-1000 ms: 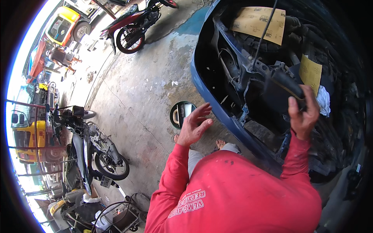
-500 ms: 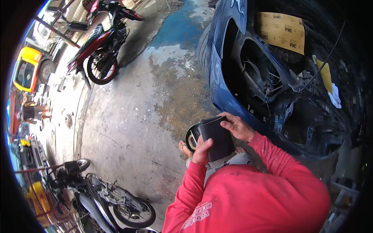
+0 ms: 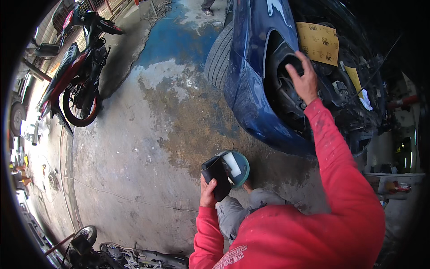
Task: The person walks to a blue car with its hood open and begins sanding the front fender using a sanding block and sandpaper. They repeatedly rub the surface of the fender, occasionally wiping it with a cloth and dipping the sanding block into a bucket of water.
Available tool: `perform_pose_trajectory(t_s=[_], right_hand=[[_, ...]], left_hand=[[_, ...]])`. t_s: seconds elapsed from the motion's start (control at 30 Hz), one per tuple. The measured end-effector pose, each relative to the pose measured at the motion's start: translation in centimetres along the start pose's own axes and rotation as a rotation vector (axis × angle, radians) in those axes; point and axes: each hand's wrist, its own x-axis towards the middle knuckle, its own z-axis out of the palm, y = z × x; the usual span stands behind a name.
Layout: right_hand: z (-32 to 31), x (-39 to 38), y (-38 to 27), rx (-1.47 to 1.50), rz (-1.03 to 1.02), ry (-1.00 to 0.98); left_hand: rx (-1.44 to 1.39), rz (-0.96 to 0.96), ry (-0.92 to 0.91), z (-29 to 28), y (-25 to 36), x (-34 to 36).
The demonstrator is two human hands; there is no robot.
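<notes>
My left hand (image 3: 207, 192) grips a folded black sheet (image 3: 216, 177) by its lower edge, with the thumb across its face. What the sheet is made of I cannot tell. Partly behind it stands a green basin (image 3: 245, 172) on the floor, with a white block (image 3: 231, 164) in it. My right hand (image 3: 306, 80) is stretched out over the front of a blue car (image 3: 253, 92), thumb and fingers apart and nothing in them. Beyond that hand, a yellow-brown printed sheet (image 3: 319, 42) lies over the engine bay.
A narrow yellow strip (image 3: 354, 80) and a white scrap (image 3: 365, 100) lie farther right on the car. A tyre (image 3: 219, 56) stands at its side. A red and black motorcycle (image 3: 74, 76) is parked left, another motorcycle (image 3: 121, 253) lower left. Another person's foot (image 3: 207, 12) shows at the top.
My right hand has let go of the black sheet and moved up and right over the car. The left hand keeps the sheet, now lower and beside the basin. The view has shifted.
</notes>
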Motion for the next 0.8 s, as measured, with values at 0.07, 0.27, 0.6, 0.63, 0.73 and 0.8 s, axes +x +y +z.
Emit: perform_pose_trajectory(t_s=[0.07, 0.27, 0.6, 0.63, 0.73, 0.8], right_hand=[[-0.4, 4.9, 6.3, -0.256, 0.195, 0.084], [0.9, 4.9, 12.0, -0.509, 0.612, -0.185], [-0.5, 5.1, 9.8, -0.385, 0.54, -0.129], [-0.4, 5.0, 9.9, -0.384, 0.527, -0.116], [-0.3, 4.8, 10.2, -0.389, 0.526, -0.107], [-0.4, 4.8, 10.3, -0.393, 0.528, -0.099]], left_hand=[[0.025, -0.024, 0.112, -2.4, 0.2, -1.4], [0.198, -0.061, 0.403, -6.8, 1.9, -5.3], [0.039, -0.128, 0.218, -5.2, 2.1, 0.1], [0.052, -0.099, 0.224, -5.1, 2.0, 0.7], [0.014, -0.139, 0.216, -5.3, 2.4, 1.8], [-0.001, -0.146, 0.224, -5.5, 2.5, 2.0]])
